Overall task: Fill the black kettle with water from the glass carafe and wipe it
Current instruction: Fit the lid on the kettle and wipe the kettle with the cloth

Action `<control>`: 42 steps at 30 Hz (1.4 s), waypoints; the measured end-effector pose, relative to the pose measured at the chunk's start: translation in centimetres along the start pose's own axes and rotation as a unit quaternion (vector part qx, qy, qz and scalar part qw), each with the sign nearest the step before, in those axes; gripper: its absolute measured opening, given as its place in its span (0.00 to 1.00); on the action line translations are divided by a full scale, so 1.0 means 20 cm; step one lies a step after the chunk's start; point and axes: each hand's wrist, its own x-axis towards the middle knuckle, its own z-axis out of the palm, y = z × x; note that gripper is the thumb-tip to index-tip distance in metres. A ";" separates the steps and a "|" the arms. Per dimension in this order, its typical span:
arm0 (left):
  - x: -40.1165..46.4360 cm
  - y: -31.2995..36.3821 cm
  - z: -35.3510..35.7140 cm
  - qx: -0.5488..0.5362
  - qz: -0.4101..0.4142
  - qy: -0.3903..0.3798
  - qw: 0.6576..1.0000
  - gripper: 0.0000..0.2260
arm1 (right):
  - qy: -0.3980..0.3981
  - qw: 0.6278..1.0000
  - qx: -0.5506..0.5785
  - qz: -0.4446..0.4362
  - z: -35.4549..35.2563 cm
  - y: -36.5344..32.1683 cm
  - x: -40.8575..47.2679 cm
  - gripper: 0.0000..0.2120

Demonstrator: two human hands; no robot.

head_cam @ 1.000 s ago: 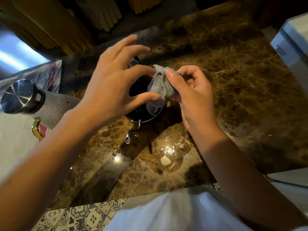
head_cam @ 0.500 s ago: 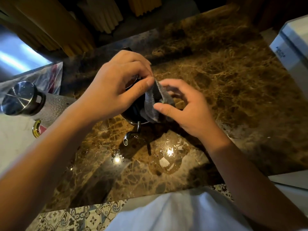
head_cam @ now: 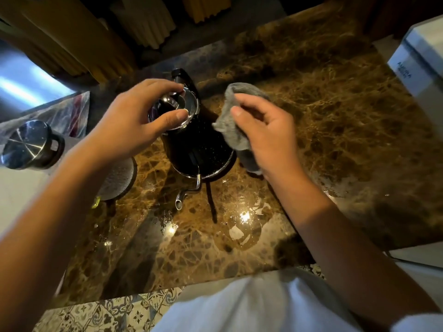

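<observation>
Fingers [head_cam: 178, 114] of the left hand [head_cam: 130, 125] curl around the shiny lid [head_cam: 182, 109] of the black kettle [head_cam: 196, 149], thumb on the near edge, the other fingertips on the far edge by the knob. Whether the lid is seated or slightly lifted cannot be told.

Right hand [head_cam: 266, 130] holds a grey cloth [head_cam: 231, 128]: thumb pinches it from the front, remaining fingers curled behind it. Cloth hangs just right of the kettle body; contact with the kettle wall cannot be confirmed.

Kettle stands upright on the brown marble desk [head_cam: 335, 130]. Its black handle [head_cam: 183, 79] rises on the far side; the thin gooseneck spout [head_cam: 189, 191] comes off the near side and curves toward the person, tip pointing left. Kettle wall shows fine droplets or speckles.

Left of the kettle, partly behind the left forearm: a textured glass carafe [head_cam: 117, 178] with a round metal lid [head_cam: 27, 143] and dark handle. It leans in the wide-angle view; actual tilt cannot be told.

On the desk nearer the person than the kettle: wet patches [head_cam: 239, 226] and bright reflections. Far right of the kettle: a white box [head_cam: 422, 61] with small printed text, illegible. Beyond the kettle: yellow and cream ribbed objects [head_cam: 146, 22]. White clothing [head_cam: 251, 307] and patterned floor tiles [head_cam: 107, 315] fill the bottom edge.
</observation>
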 end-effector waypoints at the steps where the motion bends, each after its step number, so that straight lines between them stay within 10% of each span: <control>1: -0.01 0.00 0.01 -0.023 -0.004 0.002 1.000 0.25 | -0.010 1.000 -0.019 -0.013 0.05 0.01 0.00 0.10; 12: 0.00 -0.03 0.02 -0.051 -0.012 -0.003 0.999 0.25 | 0.003 0.950 -0.246 -0.191 0.18 0.31 -0.16 0.05; 20: -0.01 -0.01 0.02 -0.056 -0.020 -0.003 0.998 0.25 | 0.022 0.905 -0.414 -0.099 0.03 0.48 -0.30 0.14; 29: -0.02 0.01 0.01 -0.020 -0.030 -0.006 0.999 0.29 | 0.024 0.948 -0.286 -0.137 0.12 0.29 -0.21 0.06; 42: -0.01 0.05 0.03 0.039 -0.027 -0.003 0.999 0.37 | -0.044 0.905 -0.392 -0.163 0.09 0.34 -0.33 0.06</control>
